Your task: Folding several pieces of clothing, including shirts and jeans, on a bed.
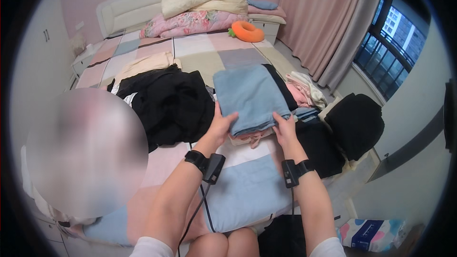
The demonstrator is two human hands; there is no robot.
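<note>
A folded light-blue cloth (250, 94) lies before me on the bed, over folded pink fabric (251, 138). My left hand (222, 119) holds its near left corner, thumb on top and fingers at the side. My right hand (284, 126) grips the near right corner the same way. A folded black garment (282, 85) shows from under the blue cloth's right edge. Left of my left hand spreads a loose heap of black clothing (175, 107). Both wrists carry strapped black devices with cables.
The bed has a patchwork-patterned sheet (246, 189). Folded black clothes (317, 146) and another black stack (355, 125) sit at the right. Pink and white clothes (303, 89) lie behind them. An orange ring-shaped cushion (248, 31) and a floral quilt (194, 23) are farther back. A blurred patch hides the left.
</note>
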